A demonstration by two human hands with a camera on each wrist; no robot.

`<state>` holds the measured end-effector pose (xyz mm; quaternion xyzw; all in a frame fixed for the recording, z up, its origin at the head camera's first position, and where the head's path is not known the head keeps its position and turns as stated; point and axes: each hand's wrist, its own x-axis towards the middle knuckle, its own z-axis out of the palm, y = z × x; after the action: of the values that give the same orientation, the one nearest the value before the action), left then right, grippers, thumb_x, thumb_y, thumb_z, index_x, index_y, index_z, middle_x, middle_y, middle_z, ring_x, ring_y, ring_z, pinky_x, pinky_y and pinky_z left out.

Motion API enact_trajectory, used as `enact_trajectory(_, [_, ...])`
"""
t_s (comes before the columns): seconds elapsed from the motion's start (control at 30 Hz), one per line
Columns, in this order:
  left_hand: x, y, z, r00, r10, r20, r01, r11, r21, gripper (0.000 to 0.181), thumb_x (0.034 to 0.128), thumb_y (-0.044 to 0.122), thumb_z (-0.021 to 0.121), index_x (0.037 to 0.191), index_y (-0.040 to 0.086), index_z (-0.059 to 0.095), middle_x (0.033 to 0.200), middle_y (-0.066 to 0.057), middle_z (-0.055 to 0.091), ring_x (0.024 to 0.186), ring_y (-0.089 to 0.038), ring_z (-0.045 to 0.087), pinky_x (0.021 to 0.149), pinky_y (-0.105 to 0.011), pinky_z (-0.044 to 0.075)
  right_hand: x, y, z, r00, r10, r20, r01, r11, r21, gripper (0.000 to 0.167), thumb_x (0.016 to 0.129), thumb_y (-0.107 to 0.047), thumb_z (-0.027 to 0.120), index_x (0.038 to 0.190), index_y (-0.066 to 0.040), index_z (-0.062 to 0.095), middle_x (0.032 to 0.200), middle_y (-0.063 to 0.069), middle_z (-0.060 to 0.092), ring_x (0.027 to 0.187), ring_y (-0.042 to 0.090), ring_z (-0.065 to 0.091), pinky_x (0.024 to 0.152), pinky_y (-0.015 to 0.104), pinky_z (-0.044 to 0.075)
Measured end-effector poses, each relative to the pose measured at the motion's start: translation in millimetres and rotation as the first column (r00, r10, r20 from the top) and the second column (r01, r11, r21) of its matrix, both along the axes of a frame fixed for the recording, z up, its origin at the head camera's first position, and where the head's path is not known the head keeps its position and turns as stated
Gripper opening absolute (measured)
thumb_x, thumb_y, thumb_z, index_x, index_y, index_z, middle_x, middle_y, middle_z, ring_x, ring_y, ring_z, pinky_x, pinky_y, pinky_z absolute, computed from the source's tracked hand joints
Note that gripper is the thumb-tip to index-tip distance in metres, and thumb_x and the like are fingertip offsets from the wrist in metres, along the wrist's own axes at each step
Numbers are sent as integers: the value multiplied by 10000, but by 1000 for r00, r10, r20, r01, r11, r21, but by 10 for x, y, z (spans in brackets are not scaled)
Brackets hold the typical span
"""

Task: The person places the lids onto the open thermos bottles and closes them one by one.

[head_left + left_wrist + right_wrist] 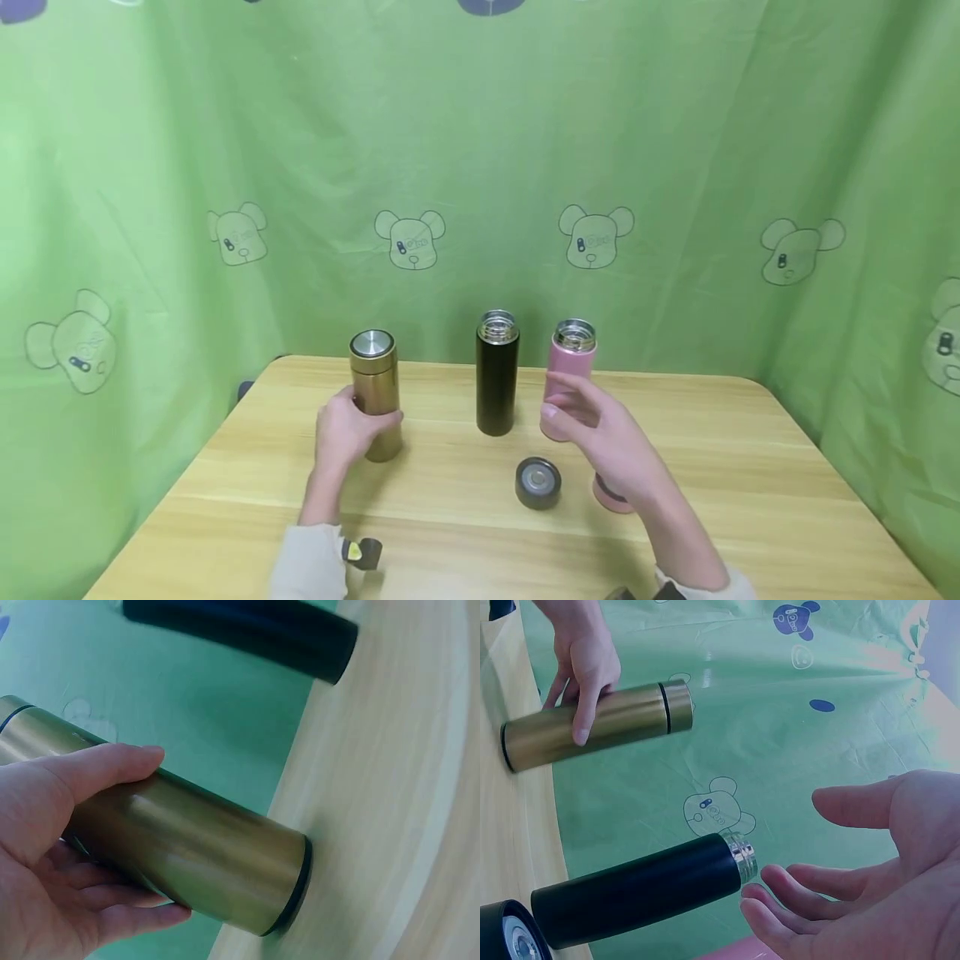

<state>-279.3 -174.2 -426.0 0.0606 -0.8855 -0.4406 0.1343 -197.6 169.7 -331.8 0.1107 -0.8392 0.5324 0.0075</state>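
Observation:
On the left side of the table, my left hand (347, 432) grips a gold thermos bottle (377, 383) around its middle, thumb on one side and fingers on the other. The bottle is upright with its lid on, its base at the tabletop. My right hand (611, 442) hovers in front of a pink thermos bottle (570, 362), fingers loosely bent and holding nothing. Between the two hands stands a black thermos bottle (497, 383), its bare metal neck (742, 857) showing. The pink bottle is also lidless and partly hidden behind the right hand.
A black lid (538, 485) lies on the wooden table (450, 533) before the black bottle. To its right is a pink lid (611, 502), partly covered by my right hand. A green curtain (487, 167) with bear heads surrounds the back and sides.

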Motion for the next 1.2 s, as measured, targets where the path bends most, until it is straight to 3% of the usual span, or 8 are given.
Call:
enact_trajectory(0.3, [-43,-288,54,997,74,4,-74,997,-25,712,760,386,867,1275,-24,597,1217,-269,686,1070,-423,689,934,-566,557,-50,53,-31,999,-34,-29,35,997,61,582,995,-399,633,1477,-113,474,1378,167,618,1296,362,580,1100,583,443])
enact_trajectory(0.5, [-116,-472,82,993,115,6,-114,993,-34,736,767,408,857,1299,-22,586,1247,-271,671,1099,-435,671,947,-571,549,-115,81,-97,995,-86,-56,92,989,115,508,1010,-356,620,1427,-84,520,1343,166,637,1258,362,597,1058,574,480])
enact_trajectory(0.67, [-107,-616,62,987,160,34,-158,986,-50,756,769,412,855,1315,-32,577,1255,-276,666,1105,-437,664,954,-566,543,-192,123,-184,986,-151,-76,163,969,183,463,1021,-314,603,1411,-75,537,1305,177,656,1213,355,618,1028,552,504])
enact_trajectory(0.87, [-103,-709,38,982,181,53,-178,983,-44,788,782,443,843,1331,-46,559,1276,-291,649,1114,-451,654,956,-571,540,-253,187,-271,978,-199,-65,209,945,250,475,1024,-308,587,1417,-48,521,1289,210,658,1194,369,624,987,565,523])
enact_trajectory(1.2, [-158,-852,44,982,191,-3,-191,976,-101,741,800,461,831,1272,-54,581,1215,-300,673,1045,-451,682,890,-559,569,-349,223,-423,974,-221,-41,223,928,297,454,1018,-289,590,1386,-29,538,1225,207,682,1131,355,655,929,537,559])
